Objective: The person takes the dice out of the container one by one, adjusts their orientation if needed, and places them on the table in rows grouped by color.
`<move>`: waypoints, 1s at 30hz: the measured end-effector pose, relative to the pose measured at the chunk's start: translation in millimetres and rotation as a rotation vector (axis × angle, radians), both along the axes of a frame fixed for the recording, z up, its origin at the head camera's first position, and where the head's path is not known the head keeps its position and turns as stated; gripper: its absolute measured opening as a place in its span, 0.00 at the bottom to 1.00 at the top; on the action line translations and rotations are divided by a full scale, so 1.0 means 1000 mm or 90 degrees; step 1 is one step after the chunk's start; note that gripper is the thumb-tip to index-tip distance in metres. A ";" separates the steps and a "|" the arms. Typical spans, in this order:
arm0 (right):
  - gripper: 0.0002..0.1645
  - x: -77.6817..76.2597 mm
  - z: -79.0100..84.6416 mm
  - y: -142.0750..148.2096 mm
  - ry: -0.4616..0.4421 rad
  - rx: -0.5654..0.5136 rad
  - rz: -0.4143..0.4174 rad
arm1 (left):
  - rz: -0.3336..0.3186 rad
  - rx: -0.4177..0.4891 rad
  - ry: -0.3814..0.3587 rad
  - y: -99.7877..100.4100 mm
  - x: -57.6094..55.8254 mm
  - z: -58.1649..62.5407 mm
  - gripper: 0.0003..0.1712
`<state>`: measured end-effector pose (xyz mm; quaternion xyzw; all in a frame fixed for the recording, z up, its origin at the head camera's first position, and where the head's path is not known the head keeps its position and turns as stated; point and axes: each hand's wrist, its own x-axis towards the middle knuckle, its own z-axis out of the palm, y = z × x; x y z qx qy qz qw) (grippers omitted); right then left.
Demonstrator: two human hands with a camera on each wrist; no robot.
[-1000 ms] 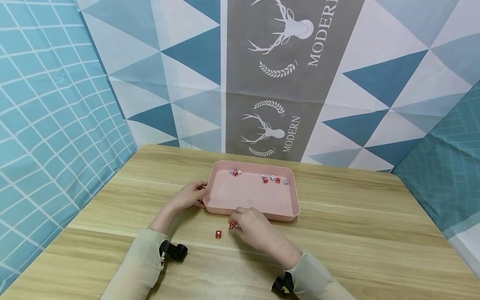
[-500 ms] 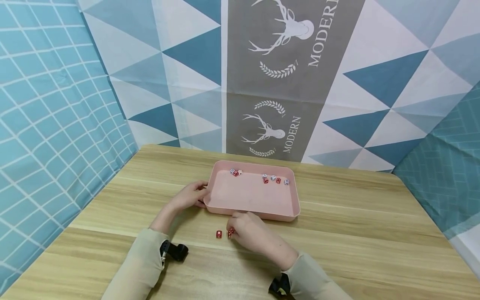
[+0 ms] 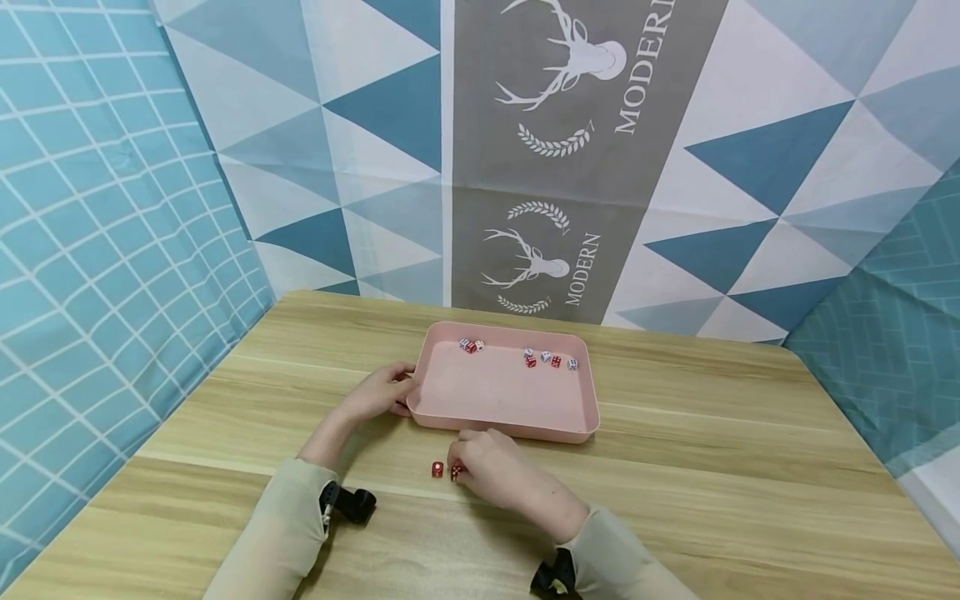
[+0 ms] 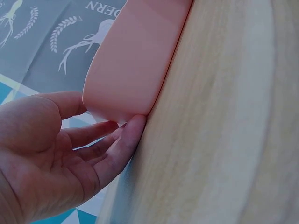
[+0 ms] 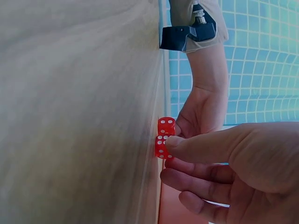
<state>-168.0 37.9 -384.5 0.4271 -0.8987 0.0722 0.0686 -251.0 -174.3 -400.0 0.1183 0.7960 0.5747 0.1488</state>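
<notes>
My left hand (image 3: 378, 392) holds the left wall of a pink tray (image 3: 495, 430). In the left wrist view the thumb lies at the tray's rim, while the other fingers (image 4: 124, 140) press the outer wall near the table. Just in front of the tray, my right hand (image 3: 495, 471) pinches a red die (image 3: 455, 473) with white dots, close over the table. Another red die (image 3: 437, 469) sits just left of it, one dot facing up. The right wrist view shows the thumb (image 5: 187, 145) against the held die (image 5: 160, 148), the other die (image 5: 166, 123) right behind.
Inside the tray, a small group of dice (image 3: 471, 347) lies at the back left, and several red and white dice (image 3: 545, 357) lie at the back right. The wooden table (image 3: 750, 467) reaches back to a patterned cloth (image 3: 390, 208).
My right hand has moved from the tray's front edge toward me and left, bringing the held die down beside the other red die. The left hand and tray stay put.
</notes>
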 end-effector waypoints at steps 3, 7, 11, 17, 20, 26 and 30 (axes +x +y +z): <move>0.04 0.001 0.000 0.000 -0.001 0.004 -0.008 | -0.004 0.003 -0.001 0.001 0.003 0.005 0.25; 0.04 0.001 0.000 0.000 -0.004 0.002 -0.014 | -0.002 -0.002 0.002 0.000 0.001 0.002 0.25; 0.04 0.001 0.000 0.000 -0.004 -0.001 -0.015 | 0.001 -0.007 0.004 0.000 -0.001 0.000 0.25; 0.04 0.001 0.002 0.002 -0.006 -0.022 -0.023 | -0.002 -0.003 0.004 0.001 0.001 0.002 0.25; 0.04 -0.002 0.005 0.005 -0.020 -0.045 -0.038 | -0.005 -0.002 0.003 0.001 0.002 0.002 0.25; 0.03 -0.010 0.016 0.018 -0.014 -0.088 -0.067 | -0.002 -0.012 0.003 0.000 0.000 0.001 0.25; 0.04 -0.018 0.023 0.027 0.003 -0.119 -0.088 | 0.000 -0.014 0.001 -0.001 0.000 0.000 0.25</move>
